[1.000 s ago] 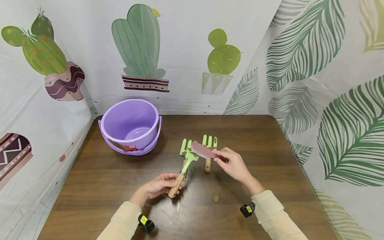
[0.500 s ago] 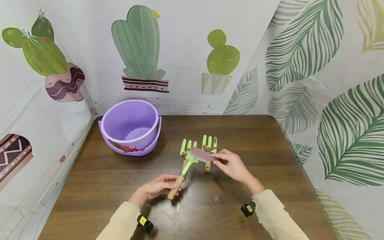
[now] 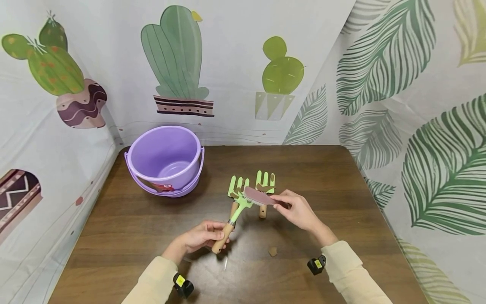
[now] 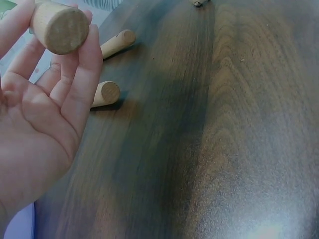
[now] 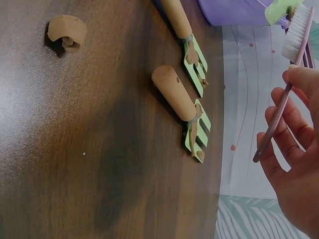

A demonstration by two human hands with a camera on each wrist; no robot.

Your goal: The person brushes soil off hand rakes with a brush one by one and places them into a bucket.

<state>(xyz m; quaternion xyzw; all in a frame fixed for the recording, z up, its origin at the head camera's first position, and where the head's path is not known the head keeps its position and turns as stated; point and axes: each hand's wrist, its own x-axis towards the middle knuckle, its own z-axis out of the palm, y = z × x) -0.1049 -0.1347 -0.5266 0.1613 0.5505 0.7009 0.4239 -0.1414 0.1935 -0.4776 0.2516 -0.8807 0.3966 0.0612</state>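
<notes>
My left hand [image 3: 205, 233] grips the wooden handle [image 3: 224, 237] of a small garden tool with a green head [image 3: 243, 203]. The handle's round butt end [image 4: 67, 30] faces the left wrist camera. My right hand [image 3: 300, 211] pinches a pink brush [image 3: 260, 196] with white bristles [image 5: 298, 32]. In the head view the bristles face down over the tool's green head and hide part of it. Beneath and beyond lie two small green garden forks, the left fork [image 3: 232, 185] and the right fork [image 3: 271, 179], with brown clay-like stuff on their tines.
A purple bucket [image 3: 191, 181] stands at the back left of the brown wooden table [image 3: 322, 177]. Near the front lies a brown clay-like lump [image 5: 67, 32]. A patterned cloth [image 3: 235, 63] hangs behind the table.
The brush has made small shifts over the green head, first down and left, then slightly back right. My left hand keeps its grip and barely moves.
</notes>
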